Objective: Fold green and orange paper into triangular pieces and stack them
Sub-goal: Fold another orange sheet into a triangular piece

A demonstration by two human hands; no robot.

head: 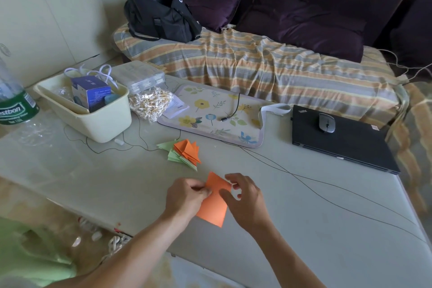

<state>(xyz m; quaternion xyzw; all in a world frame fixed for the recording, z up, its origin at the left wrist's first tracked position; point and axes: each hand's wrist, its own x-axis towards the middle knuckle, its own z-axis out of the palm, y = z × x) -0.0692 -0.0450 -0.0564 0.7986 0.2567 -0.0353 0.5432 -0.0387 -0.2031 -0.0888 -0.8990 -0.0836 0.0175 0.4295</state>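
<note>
An orange paper sheet (pixel 214 206) is held just above the pale table (pixel 304 217) near its front edge. My left hand (pixel 184 199) pinches the sheet's left edge between thumb and fingers. My right hand (pixel 243 196) holds the sheet's upper right corner with curled fingers. A pile of folded triangular pieces (pixel 184 152), green below and orange on top, lies on the table just beyond my hands.
A cream plastic bin (pixel 98 121) with a blue box stands at the left, beside a bag of cotton swabs (pixel 150 103). A floral mat (pixel 215 114), a closed black laptop (pixel 346 145) with a mouse (pixel 326 122), and thin cables (pixel 327 196) lie further back and right.
</note>
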